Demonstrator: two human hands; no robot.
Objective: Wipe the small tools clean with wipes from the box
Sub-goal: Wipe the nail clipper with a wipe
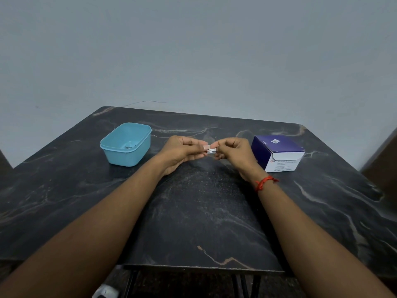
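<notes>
Where the two hands meet above the middle of the dark marbled stone table (204, 211), one small white and grey wipe packet (211, 151) is held between them, clear of the surface. The left hand (182, 150) pinches its left edge between thumb and curled fingers; the right hand (233, 151) pinches its right edge likewise. The packet appears flat and squarish, partly hidden by fingertips; whether it is torn cannot be told. One purple and white cardboard wipe box (277, 145) stands right of the hands. One light blue rectangular plastic tub (126, 155) stands left, containing thin metal tools (129, 146), number indistinct. One red thread bracelet (265, 182) circles the right wrist.
</notes>
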